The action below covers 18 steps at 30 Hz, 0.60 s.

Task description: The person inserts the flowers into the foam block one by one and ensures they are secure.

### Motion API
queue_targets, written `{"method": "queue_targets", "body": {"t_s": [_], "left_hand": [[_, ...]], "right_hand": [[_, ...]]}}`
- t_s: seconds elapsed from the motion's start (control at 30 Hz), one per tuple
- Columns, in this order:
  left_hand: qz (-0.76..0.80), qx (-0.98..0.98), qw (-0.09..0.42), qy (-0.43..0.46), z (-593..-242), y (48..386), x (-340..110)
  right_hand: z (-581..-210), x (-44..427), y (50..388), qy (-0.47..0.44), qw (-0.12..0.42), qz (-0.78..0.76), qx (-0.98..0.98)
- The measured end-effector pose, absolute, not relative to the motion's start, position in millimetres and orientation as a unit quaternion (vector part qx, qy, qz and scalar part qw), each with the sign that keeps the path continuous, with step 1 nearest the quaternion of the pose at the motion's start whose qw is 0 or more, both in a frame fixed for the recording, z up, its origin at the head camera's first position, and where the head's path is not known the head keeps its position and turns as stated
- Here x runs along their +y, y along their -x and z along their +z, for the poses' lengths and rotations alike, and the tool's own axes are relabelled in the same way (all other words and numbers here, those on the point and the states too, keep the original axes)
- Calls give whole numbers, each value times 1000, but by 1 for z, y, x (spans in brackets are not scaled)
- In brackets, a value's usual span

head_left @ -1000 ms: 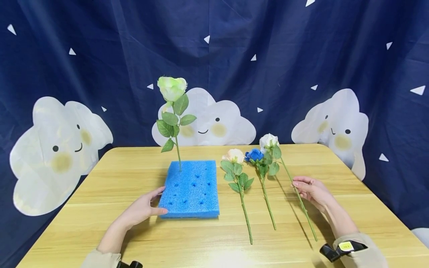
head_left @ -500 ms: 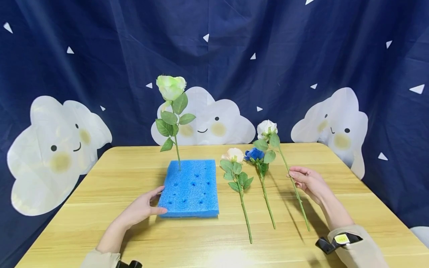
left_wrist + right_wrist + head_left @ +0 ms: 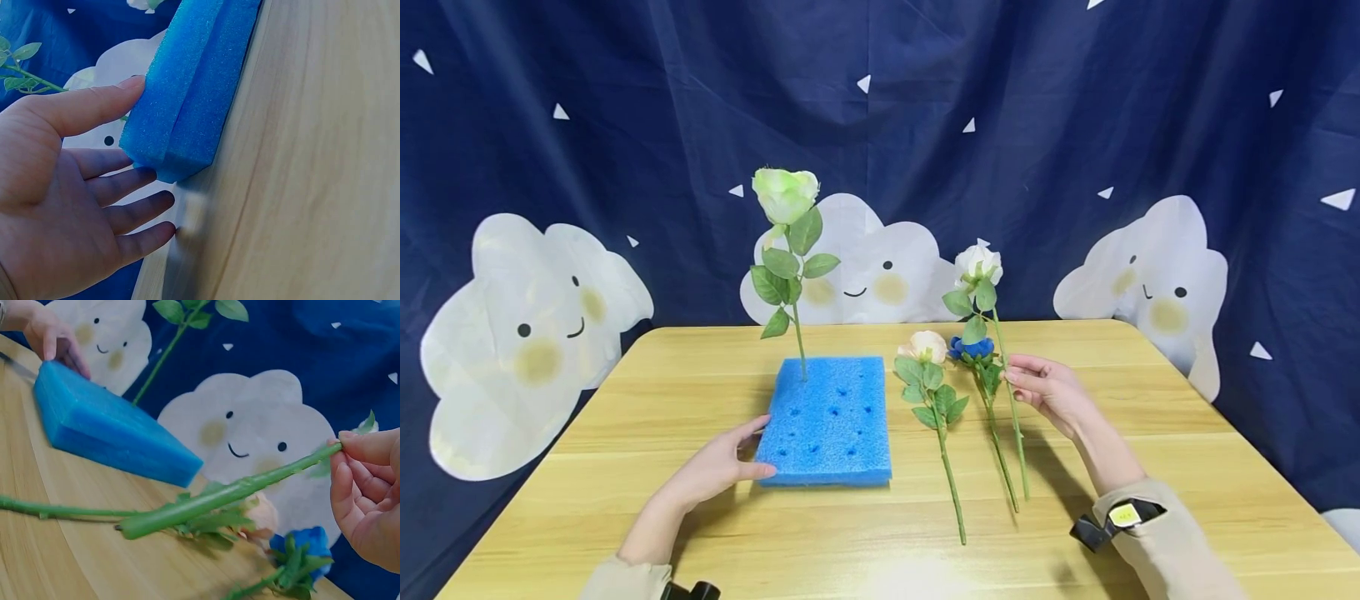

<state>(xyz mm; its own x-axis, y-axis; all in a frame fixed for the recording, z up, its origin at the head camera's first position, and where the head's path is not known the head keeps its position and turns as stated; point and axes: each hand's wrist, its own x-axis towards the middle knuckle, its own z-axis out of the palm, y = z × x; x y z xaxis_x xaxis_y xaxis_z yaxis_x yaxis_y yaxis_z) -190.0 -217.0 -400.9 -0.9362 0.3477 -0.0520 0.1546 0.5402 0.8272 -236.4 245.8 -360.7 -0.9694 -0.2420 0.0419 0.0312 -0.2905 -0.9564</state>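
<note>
Between its thumb and fingertips, my right hand [image 3: 1052,393] pinches the stem of a white artificial rose [image 3: 979,267]. The rose stands nearly upright above the table, and its cut stem end [image 3: 128,526] points toward the camera in the right wrist view. My left hand [image 3: 713,468] rests against the near left corner of a blue foam block [image 3: 827,433]. In the left wrist view the thumb [image 3: 103,103] touches the block's edge and the other fingers are loosely extended. A greenish-white rose [image 3: 785,198] stands upright in the block's far left part; several holes dot its top.
On the wooden table [image 3: 625,417] lie a pale peach rose [image 3: 925,347] and a blue rose [image 3: 973,347], stems toward me. The held rose passes in front of the blue one. A dark blue curtain with clouds [image 3: 880,275] hangs behind the table.
My right hand has lifted the white rose and carried it left, so it now overlaps the blue rose. The left hand and foam block have stayed in place.
</note>
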Motion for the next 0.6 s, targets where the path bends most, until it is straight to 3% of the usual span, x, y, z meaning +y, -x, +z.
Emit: {"method": "queue_targets", "body": {"t_s": [0.6], "left_hand": [[463, 868, 104, -145, -403, 189, -217]], "right_hand": [[-343, 194, 259, 116, 63, -721, 680]]}}
